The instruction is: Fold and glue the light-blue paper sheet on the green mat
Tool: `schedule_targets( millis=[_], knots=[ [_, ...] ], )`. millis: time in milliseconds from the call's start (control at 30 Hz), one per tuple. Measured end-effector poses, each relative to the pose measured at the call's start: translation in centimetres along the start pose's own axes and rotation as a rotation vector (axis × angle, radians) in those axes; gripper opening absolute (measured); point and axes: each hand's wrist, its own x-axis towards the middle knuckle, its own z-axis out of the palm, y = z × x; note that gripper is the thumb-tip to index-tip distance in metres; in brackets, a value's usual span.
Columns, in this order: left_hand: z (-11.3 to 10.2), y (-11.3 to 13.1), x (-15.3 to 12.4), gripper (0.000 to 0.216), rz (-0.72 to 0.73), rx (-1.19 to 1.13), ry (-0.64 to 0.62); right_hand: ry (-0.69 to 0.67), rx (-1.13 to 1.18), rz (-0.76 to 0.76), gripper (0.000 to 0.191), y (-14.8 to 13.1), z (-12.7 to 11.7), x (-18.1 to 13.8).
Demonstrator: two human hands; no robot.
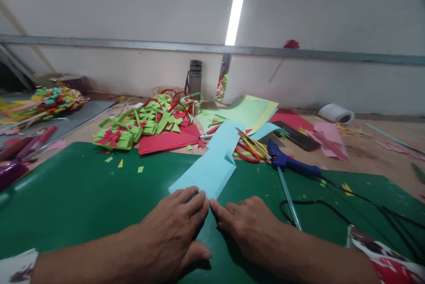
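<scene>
A folded light blue paper point(212, 164) lies on the green cutting mat point(83, 195), running from the scissors back toward me. My left hand point(172, 231) lies flat on the mat, fingers stretched out and pressing the paper's near corner. My right hand point(249, 224) rests palm down beside it, its index fingertip meeting the left fingertips at that same corner. Neither hand holds anything.
A blue glue gun point(292, 164) with a clear glue stick point(288, 197) and black cord point(348, 195) lies right of the paper. Red-handled scissors point(247, 149), red paper point(166, 140), green paper baskets point(146, 120), a phone point(295, 135), a grey bottle point(195, 75) and a tape roll point(335, 113) sit behind.
</scene>
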Motion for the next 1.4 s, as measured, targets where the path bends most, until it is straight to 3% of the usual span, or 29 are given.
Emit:
schedule_targets(
  millis=[267, 500, 633, 733, 833, 900, 1033, 1200, 1400],
  knots=[
    [0.4, -0.5, -0.5, 0.069, 0.068, 0.022, 0.060, 0.040, -0.047, -0.031, 0.040, -0.1, 0.7, -0.5],
    [0.5, -2.3, -1.0, 0.057, -0.117, 0.101, 0.070, 0.001, -0.040, -0.018, 0.047, -0.2, 0.0, -0.5],
    [0.7, -3.3, -0.9, 0.054, -0.178, 0.180, 0.230, 0.001, -0.015, -0.027, 0.048, -0.2, -0.2, -0.5],
    [0.7, -3.1, -0.9, 0.044, -0.058, 0.127, 0.333, 0.048, 0.010, -0.031, 0.048, -0.1, -0.2, -0.4],
    [0.4, -2.5, -0.9, 0.046, 0.116, 0.036, 0.270, 0.081, 0.016, -0.038, 0.049, -0.1, 0.0, -0.2],
    [0.1, -2.2, -0.9, 0.051, 0.148, -0.004, 0.173, 0.099, 0.009, -0.040, 0.047, 0.0, 0.1, -0.1],
    [-0.5, -1.8, -0.7, 0.056, 0.098, -0.035, 0.049, 0.136, -0.028, -0.025, 0.032, -0.1, -0.1, 0.0],
    [-0.8, -1.6, -0.1, 0.071, 0.055, -0.017, 0.009, 0.106, -0.082, -0.079, 0.035, -0.1, -1.2, -0.2],
    [-1.0, -1.3, 0.2, 0.073, 0.016, -0.009, -0.044, 0.114, -0.130, -0.070, 0.036, -0.1, -1.1, -0.2]
  ],
)
